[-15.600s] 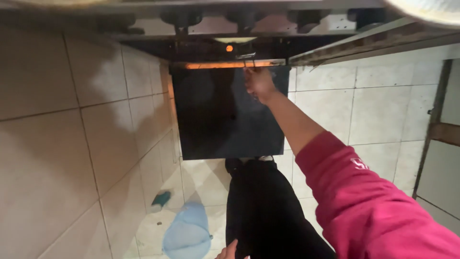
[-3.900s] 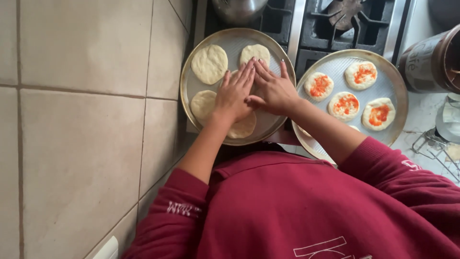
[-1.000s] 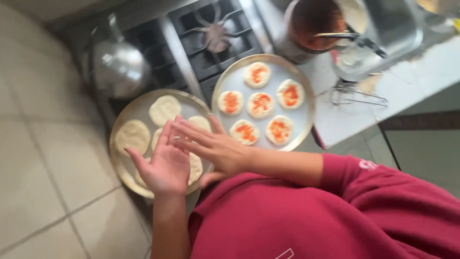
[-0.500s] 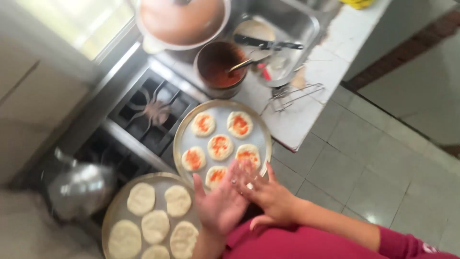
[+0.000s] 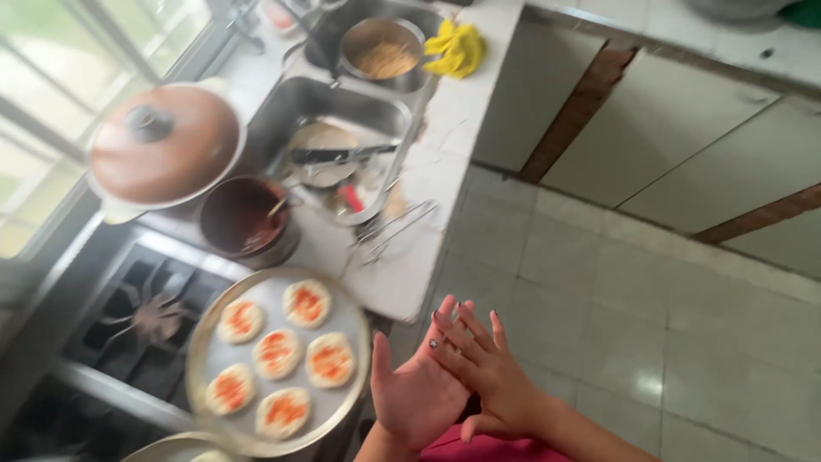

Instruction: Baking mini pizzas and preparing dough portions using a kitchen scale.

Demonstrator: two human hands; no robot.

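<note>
From the head view, the left hand (image 5: 416, 398) and the right hand (image 5: 479, 364) were pressed palm to palm at about 6 o'clock, over the tiled floor (image 5: 650, 282); each grip was released, fingers spread, holding nothing. Nearest them, at about 8 o'clock, was the round metal tray (image 5: 346, 312), lying over the stove (image 5: 128, 342) just beside the hands. On it lay five small dough rounds (image 5: 329, 359) with red sauce on top. The tray looked thin, light and a bit slippery, so its rim seemed the best place to take hold, kept flat. The dough looked soft and easy to squash. At 10 o'clock stood a pot of red sauce (image 5: 244, 218) and a brown lid (image 5: 162, 145). At 12 o'clock the sink (image 5: 342, 111) held dishes, with yellow gloves (image 5: 457, 47) on the white worktop (image 5: 453, 111).
</note>
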